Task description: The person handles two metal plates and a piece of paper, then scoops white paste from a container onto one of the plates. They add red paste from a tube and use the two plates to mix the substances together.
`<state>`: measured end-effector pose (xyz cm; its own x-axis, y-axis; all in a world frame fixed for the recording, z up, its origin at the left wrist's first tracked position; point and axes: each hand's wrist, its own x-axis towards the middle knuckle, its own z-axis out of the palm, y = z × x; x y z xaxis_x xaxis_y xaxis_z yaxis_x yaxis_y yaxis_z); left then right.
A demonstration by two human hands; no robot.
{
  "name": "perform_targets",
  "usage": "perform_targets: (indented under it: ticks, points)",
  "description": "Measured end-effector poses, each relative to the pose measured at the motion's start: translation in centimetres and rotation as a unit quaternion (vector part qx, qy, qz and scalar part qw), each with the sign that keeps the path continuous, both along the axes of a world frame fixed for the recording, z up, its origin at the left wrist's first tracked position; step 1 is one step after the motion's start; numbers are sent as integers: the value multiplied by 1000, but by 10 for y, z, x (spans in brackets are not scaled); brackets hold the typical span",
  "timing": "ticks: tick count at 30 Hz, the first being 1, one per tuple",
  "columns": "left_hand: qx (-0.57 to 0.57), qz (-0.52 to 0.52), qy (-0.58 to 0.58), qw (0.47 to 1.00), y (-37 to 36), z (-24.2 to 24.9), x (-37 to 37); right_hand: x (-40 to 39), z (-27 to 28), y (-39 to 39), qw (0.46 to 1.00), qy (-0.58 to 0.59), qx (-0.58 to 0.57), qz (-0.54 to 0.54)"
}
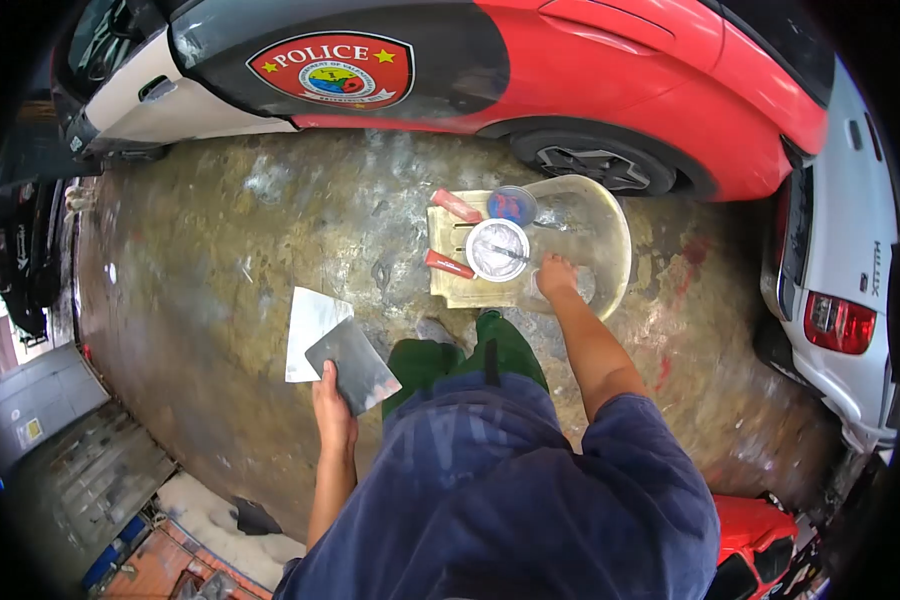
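Observation:
My left hand (333, 401) pinches a dark grey square sheet (353, 362) smudged with pale residue. Behind it sticks out a white sheet (315, 318). Over a worn cream plastic chair (450, 290), my right hand (558, 274) has its fingers curled, close to the end of a thin metal tool (510, 254). That tool leans in a round white tub (483, 268) of pale paste; what the fingers grip is too small to make out. Beside the tub lie a red tube (450, 264) and a pinkish tube (457, 206). A clear container (512, 205) with blue and red contents stands behind.
A red, black and white police car (610, 70) fills the far side, its rear wheel (595, 165) just beyond the chair. A white pickup (835, 270) stands at the right, a red vehicle (755, 545) at the lower right. The concrete floor (200, 290) is stained.

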<state>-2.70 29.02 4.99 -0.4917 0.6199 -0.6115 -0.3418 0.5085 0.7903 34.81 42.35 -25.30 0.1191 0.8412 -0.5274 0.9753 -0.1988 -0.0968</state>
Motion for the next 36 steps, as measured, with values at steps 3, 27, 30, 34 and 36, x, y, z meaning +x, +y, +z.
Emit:
perform_targets:
  ticks: [3, 27, 30, 34, 36]
  points:
    - [-22, 35, 18, 999, 0, -8, 10, -5, -11, 16, 991, 68, -105, -38]
    - [-46, 33, 36, 998, -9, -4, -13, -59, -50, -17, 972, 212, -42, -90]
    - [-56, 58, 47, 996, -19, 2, -12, -67, -160, -34, 914, 368, -18, -167]
    - [-45, 82, 28, 995, -20, 2, -7, -61, -71, -40, 678, 523, -179, -485]
    - [-37, 72, 12, 997, -24, -9, -8, -52, -56, -53, 626, 556, -183, -516]
